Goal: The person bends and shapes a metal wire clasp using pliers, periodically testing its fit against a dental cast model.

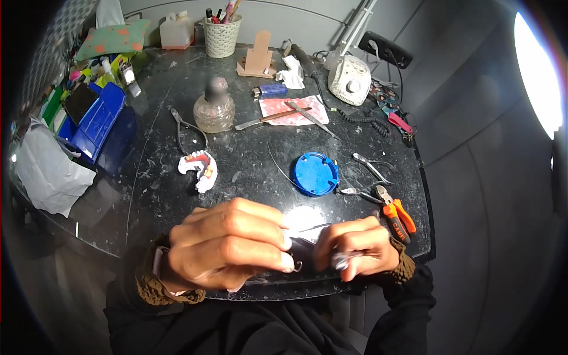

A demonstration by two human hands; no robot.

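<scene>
My left hand (pixel 231 242) is closed in a pinch near the table's front edge, with a small bent wire (pixel 297 266) at its fingertips. To its right, my right hand (pixel 358 245) is wrapped round a metal tool (pixel 340 260), whose end points at the camera; its kind cannot be made out. A white dental cast (pixel 201 170) with red and orange parts lies beyond my left hand. The round blue container (pixel 316 174) sits beyond both hands, with a thin wire (pixel 278 163) curving out from it.
Orange-handled cutters (pixel 397 216) and metal pliers (pixel 374 167) lie at the right. Behind are a glass jar (pixel 214 112), a pink-stained sheet (pixel 293 110), a blue lighter (pixel 272 90) and a lamp base (pixel 349 81). A blue box (pixel 97 124) stands left.
</scene>
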